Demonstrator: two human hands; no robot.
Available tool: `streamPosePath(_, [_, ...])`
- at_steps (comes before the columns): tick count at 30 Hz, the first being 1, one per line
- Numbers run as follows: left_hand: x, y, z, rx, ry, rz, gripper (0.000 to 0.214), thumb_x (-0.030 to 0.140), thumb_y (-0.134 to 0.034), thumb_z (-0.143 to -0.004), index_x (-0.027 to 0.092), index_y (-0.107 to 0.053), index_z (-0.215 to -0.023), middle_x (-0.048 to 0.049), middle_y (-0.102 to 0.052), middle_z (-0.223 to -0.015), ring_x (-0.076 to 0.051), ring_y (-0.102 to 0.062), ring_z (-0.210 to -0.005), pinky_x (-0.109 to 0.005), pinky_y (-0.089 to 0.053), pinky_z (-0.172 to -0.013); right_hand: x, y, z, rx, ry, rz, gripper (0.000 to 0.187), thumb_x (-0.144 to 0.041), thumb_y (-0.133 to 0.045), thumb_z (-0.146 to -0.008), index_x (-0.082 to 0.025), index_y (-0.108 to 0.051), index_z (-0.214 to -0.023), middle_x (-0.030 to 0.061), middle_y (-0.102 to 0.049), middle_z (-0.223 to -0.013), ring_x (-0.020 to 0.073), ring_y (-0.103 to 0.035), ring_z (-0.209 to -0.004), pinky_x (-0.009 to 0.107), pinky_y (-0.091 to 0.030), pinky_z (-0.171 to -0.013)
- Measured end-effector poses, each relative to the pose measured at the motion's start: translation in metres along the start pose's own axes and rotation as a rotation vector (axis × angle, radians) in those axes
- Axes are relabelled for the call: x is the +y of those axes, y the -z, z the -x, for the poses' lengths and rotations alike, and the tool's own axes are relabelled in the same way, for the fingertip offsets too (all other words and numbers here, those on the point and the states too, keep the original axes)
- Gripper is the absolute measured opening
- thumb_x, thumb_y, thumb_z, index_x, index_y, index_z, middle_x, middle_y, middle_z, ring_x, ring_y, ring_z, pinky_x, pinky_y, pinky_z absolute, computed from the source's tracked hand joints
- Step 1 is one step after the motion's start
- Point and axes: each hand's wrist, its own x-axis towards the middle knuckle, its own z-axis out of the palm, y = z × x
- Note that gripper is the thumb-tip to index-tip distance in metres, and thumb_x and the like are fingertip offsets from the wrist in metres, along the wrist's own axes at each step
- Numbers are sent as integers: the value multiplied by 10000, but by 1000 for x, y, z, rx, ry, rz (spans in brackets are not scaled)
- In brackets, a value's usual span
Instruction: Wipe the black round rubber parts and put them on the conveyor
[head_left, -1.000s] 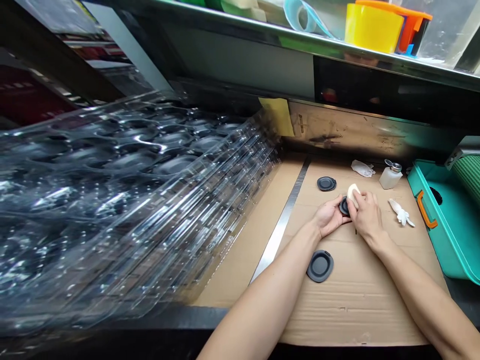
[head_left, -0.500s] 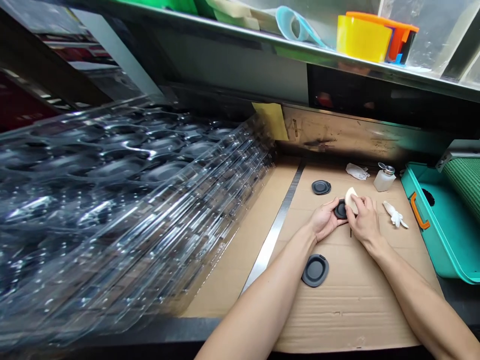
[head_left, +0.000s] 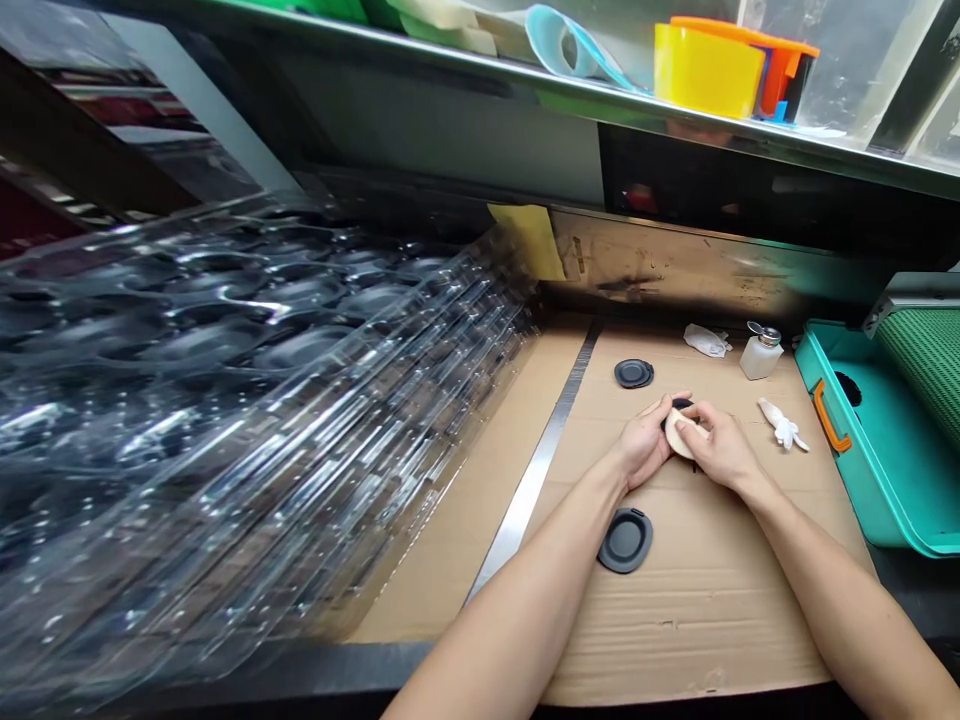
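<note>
Pressing | cream sponge [head_left: 679, 436] pinched by right hand [head_left: 721, 447] against black rubber disc [head_left: 681, 403] | disc cupped by curled left hand [head_left: 643, 442], held over cardboard sheet [head_left: 697, 620] | light, even pressure advised, disc kept steady

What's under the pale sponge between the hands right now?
A dark rubber disc lies behind the pale sponge, showing only at its top edge beside the left hand and right hand. The sponge and fingers cover the rest, so its face cannot be seen.

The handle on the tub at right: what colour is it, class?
The tub's handle is orange; the head view shows it best.
</note>
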Motion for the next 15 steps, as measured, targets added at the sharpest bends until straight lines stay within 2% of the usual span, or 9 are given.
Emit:
streamPosePath(3, [-1,1,-1,27,-9,-13,278,293,-520,-1002,128,-689,-1150,-132,-717,-1021,-228,-719,-921,-419,-580,-911,2,6,-1,-63,-51,110,204,-360,-595,-879,-218,-725,-945,-9,-702,-749,157,-619,-685,245,-424,-641])
streamPosePath(5, [-2,0,-2,43,-9,-28,255,288,-520,-1005,140,-695,-1119,-129,-717,-1055,-219,-716,-925,-438,-589,-900,4,8,-1,42,-94,229,224,-361,-576,-903,-217,-730,-981,13,-710,-757,175,-635,-707,256,-424,-652])
streamPosePath(7, [-3,-1,-3,57,2,-38,243,277,-505,-1013,144,-696,-1084,-127,-722,-1076,-211,-716,-915,-450,-597,-885,4,6,-1,185,-112,345,276,-366,-512,-957,-228,-710,-1090,40,-735,-828,196,-661,-754,269,-435,-681])
streamPosePath(8, [-3,-1,-3,67,3,-34,245,269,-489,-1020,139,-694,-1050,-126,-728,-1058,-206,-717,-901,-446,-601,-879,3,2,-1,211,-101,386,295,-373,-484,-979,-244,-690,-1146,46,-747,-877,202,-673,-778,271,-440,-692])
streamPosePath(11, [-3,-2,-3,90,-15,10,288,246,-436,-1038,121,-676,-936,-118,-735,-950,-193,-717,-869,-417,-603,-884,-1,-12,-2,117,-29,490,308,-416,-465,-1006,-300,-636,-1233,36,-764,-973,208,-694,-809,264,-442,-690])
streamPosePath(12, [-2,-3,-3,94,-15,20,304,247,-422,-1043,117,-671,-923,-121,-736,-938,-195,-718,-875,-414,-602,-888,-2,-15,-3,101,-38,534,313,-431,-457,-1013,-304,-630,-1240,38,-766,-980,209,-696,-804,263,-437,-683])
streamPosePath(15, [-1,-3,-3,103,0,12,319,267,-414,-1048,109,-678,-964,-130,-742,-953,-209,-720,-903,-428,-605,-891,-3,-19,-4,161,-146,641,360,-442,-385,-1047,-281,-621,-1265,62,-768,-960,210,-692,-762,262,-410,-650])
